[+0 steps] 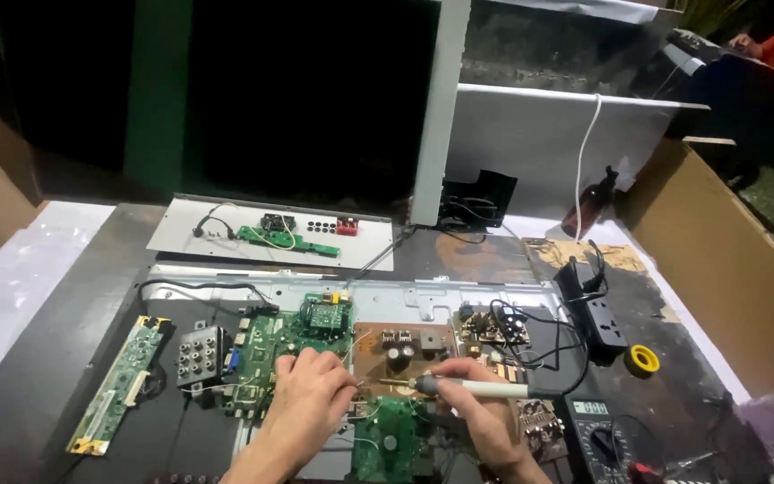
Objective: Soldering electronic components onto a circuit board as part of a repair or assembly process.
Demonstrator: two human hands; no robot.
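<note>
Right hand [485,417] clamped around a soldering iron [468,387], white handle, tip pointing left at the brown circuit board [400,345]. Left hand [311,394] just beside the tip, fingers pinched together on what looks like a thin solder wire, too small to be sure. Both hands over the boards on the metal chassis [423,296] on the bench [73,314]. Green main board [270,345] under the left hand. Long narrow green strip board [118,385] far left. Yellow tape roll [644,359] and black power strip [597,314] to the right, multimeter [606,439] lower right. Brown cardboard wall [727,260] along the right edge.
</note>
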